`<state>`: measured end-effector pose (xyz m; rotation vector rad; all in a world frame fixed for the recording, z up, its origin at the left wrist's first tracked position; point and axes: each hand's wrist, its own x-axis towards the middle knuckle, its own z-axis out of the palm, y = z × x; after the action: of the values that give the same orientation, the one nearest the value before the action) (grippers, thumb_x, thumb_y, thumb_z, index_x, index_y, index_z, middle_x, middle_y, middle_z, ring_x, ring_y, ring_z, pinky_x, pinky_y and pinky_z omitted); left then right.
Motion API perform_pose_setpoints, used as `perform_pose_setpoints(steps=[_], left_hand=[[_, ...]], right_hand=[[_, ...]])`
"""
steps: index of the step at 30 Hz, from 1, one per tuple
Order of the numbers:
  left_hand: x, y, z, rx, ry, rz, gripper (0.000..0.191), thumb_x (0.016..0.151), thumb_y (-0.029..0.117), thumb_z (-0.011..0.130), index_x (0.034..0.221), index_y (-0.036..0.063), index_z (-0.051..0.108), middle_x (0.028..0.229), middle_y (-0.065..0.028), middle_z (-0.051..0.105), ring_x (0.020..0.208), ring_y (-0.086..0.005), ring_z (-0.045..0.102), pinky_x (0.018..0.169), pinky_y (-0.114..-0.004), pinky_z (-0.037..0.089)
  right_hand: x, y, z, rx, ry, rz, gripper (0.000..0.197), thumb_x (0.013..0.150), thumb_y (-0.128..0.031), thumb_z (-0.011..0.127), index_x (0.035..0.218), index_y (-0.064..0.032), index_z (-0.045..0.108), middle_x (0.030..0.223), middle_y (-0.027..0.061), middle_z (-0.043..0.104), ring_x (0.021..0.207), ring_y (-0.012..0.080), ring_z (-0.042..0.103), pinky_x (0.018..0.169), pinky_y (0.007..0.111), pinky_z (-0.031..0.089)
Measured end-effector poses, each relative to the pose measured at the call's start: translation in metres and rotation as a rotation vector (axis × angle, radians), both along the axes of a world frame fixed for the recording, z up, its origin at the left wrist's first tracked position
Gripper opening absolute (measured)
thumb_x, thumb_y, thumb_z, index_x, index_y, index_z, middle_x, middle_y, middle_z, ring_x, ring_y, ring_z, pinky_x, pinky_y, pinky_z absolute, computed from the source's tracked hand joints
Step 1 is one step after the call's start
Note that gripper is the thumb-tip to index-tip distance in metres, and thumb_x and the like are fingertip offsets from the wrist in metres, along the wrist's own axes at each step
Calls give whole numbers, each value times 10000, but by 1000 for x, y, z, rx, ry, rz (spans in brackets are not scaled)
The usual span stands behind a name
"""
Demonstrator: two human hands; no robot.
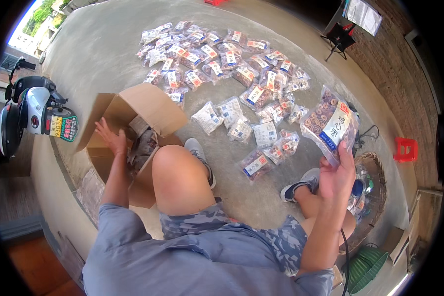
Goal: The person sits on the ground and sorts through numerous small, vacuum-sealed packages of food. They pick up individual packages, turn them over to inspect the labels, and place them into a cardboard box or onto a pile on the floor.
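Raised at the right, my right hand [336,174] grips the lower edge of a clear plastic bag of sliced dried fruit [327,124], its printed front facing up. My left hand [113,138] has its fingers spread and holds nothing; it is over the near left side of an open cardboard box [142,190], by the raised flaps. Inside the box lie several similar bags [144,142], partly hidden by the flaps and my left arm. Many more filled bags [214,68] cover the concrete floor ahead, and some [266,135] lie face down or tilted between my feet and that pile.
A woven basket [379,207] holding packets stands right of my leg, with a green basket [366,268] below it. A red plastic stool [406,150] and a black folding stool [339,39] are by the brick wall. A scooter [37,111] is parked at the left.
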<state>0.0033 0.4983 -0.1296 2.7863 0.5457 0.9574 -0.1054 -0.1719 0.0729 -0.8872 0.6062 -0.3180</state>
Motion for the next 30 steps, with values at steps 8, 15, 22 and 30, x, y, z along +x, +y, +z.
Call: perform_pose_setpoints(steps=[8,15,22,30], left_hand=[[82,154,8,54,465,-54,735,996,539,559,1611,221,311,1657,-249,229,1537,-458,166,1262,-527,153],[114,178,38,-574,853,-123,551,995,509,586,1371,112,643,1446,-209,575,1381,-352,496,1159,-407,365],[132,-181,158,-813,652,-698,402,1051,309,566,1373,70,595,1264,-65,672,1157,-180,612,1007,-335,454],[17,-444,219,-1740,879,-1093,576,962,149,710,1456,20,444,1358,-146,618,1197,-191,624,1022,-359,506]], right_hand=[[2,6,5,-18,0,-13,284,1025,-141,615,1295,-61,577,1079,15,708,845,98,659,618,249,447],[1,15,-4,-67,65,30,279,998,-197,686,1242,-108,584,1007,-6,693,749,98,640,554,223,431],[0,36,-19,-126,51,146,401,984,-188,700,1302,-73,484,1109,46,659,834,117,630,654,236,458],[14,39,-16,50,-171,435,360,1015,-195,656,1332,-93,520,1204,28,655,1017,124,626,802,279,518]])
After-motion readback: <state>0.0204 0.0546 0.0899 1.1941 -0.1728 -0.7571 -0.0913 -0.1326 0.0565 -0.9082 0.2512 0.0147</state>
